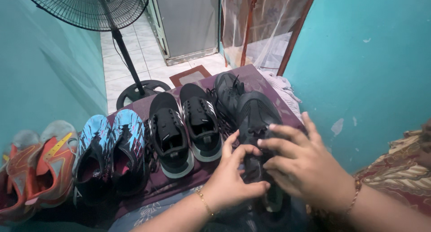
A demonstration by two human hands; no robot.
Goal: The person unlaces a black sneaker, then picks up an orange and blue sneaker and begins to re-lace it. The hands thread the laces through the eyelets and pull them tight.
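Teal-walled room, white tile floor (134,61), maroon mat (251,77). Eight shoes: two orange, two blue, four black. Left hand (231,180) and right hand (298,162) both grip the rightmost black shoe (256,120) on the mat.

No packages, labels, signs or screens show anywhere in this view of the floor, walls and doorway.

A maroon mat (251,77) (on floor tiles) bears paired shoes (184,129).
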